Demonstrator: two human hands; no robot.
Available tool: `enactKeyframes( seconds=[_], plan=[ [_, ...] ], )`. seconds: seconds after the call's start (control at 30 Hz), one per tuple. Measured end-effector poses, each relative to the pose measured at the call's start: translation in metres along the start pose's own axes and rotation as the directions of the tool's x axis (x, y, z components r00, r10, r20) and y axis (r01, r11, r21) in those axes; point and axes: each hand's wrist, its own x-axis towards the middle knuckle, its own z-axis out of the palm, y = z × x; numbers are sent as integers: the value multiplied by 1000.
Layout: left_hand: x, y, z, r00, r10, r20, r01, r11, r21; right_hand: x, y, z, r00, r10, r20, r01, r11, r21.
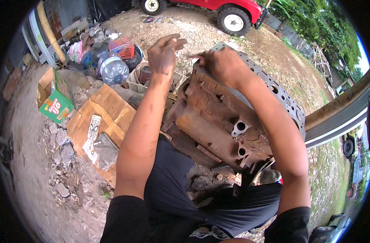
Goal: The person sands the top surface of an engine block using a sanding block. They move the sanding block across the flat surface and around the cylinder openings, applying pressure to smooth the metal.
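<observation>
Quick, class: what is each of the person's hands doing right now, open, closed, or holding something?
Left hand: raised above the rusty engine block, fingers loosely curled, holding nothing visible.
Right hand: closed at the block's top edge; anything pinched in it cannot be told.

Soft, even daylight from an overcast sky — shadows are faint and nothing glares. The centre is sharp; a slight blur shows on the fingertips. Straight edges bow toward the rim — a black fisheye vignette fills the corners.

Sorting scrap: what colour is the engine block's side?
Rusty orange-brown engine block, shown best in the head view.
</observation>
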Motion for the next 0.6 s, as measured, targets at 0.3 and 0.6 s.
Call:
enactKeyframes(
  seconds=[0.3,0.6],
  plan=[
    [1,-14,-8,998,62,27,-65,990,123,-39,-6,-8,976,-205,-73,217,943,252],
    [-20,-2,0,929,195,314,-283,923,263,-185,-1,13,801,419,-427,65,648,759]
  ],
)
